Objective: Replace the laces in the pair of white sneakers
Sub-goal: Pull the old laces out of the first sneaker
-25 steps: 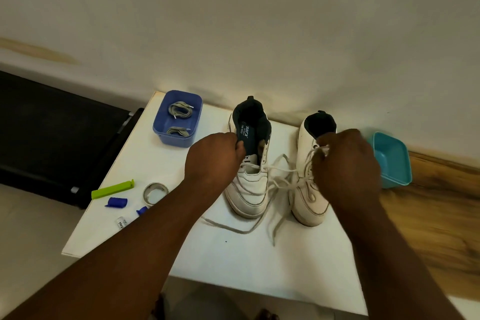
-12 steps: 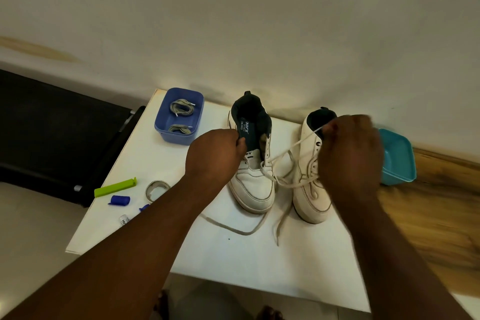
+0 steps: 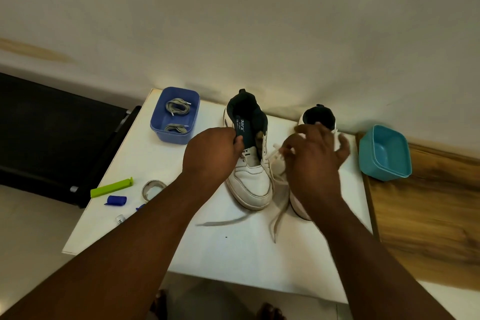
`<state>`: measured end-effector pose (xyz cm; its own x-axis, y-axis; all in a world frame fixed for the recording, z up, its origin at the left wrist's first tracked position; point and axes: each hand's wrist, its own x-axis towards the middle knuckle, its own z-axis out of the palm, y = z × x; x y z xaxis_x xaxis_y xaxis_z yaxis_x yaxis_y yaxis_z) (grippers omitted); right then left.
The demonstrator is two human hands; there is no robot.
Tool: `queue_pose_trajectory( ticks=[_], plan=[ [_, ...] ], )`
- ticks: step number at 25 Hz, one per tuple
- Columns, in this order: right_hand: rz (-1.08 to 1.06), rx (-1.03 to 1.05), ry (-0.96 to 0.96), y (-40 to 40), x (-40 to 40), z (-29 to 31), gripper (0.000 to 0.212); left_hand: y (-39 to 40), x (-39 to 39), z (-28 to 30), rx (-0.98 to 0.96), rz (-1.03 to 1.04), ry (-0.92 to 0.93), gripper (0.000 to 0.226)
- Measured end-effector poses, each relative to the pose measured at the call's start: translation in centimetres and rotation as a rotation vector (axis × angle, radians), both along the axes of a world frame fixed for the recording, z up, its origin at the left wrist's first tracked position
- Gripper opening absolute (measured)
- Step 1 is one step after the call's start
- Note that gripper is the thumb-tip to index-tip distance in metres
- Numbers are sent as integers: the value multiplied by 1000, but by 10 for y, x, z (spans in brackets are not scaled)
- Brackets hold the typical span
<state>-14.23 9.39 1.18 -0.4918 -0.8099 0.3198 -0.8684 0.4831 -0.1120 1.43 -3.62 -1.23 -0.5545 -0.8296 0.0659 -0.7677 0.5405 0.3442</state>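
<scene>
White tabletop (image 3: pixel 233 249) held both sneakers, where your left hand (image 3: pixel 210 156) pinched the left sneaker's (image 3: pixel 250 176) tongue while your right hand (image 3: pixel 314 161), fingers spread and blurred, hovered over the soft, limp old lace (image 3: pixel 278 215), best pinched near its eyelets.

our arms: bare, no sleeves | our left hand (image 3: pixel 211 153): no rings | our right hand (image 3: pixel 313 161): blurred, nothing worn
</scene>
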Motion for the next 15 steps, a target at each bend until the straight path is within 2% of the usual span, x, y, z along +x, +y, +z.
queue_pose_trajectory(
  ticks=[3, 4, 5, 7, 8, 10, 12, 15],
  plan=[
    [-254, -365, 7, 11, -22, 49, 12, -1, 0, 2, 12, 5, -4, 42],
    [-277, -412, 11, 13, -24, 56, 16, 0, 0, 3, 11, 4, -3, 42],
    [-248, -377, 15, 11, -19, 55, 23, 2, -1, 4, 6, 0, -5, 42],
    [-73, -165, 17, 5, 1, 27, 42, 4, -2, 7, -5, -8, -13, 42],
    [35, -50, 3, 1, 12, 6, 43, 5, -2, 8, -6, -9, -14, 41],
    [140, 92, -18, -5, 20, -23, 22, 4, -1, 7, -9, -6, -11, 41],
    [125, 87, -19, -9, 12, -30, 8, 3, -1, 5, -11, -4, -5, 42],
    [70, 120, -6, -8, 7, -22, 12, 2, -1, 3, -12, -6, -9, 41]
  ],
)
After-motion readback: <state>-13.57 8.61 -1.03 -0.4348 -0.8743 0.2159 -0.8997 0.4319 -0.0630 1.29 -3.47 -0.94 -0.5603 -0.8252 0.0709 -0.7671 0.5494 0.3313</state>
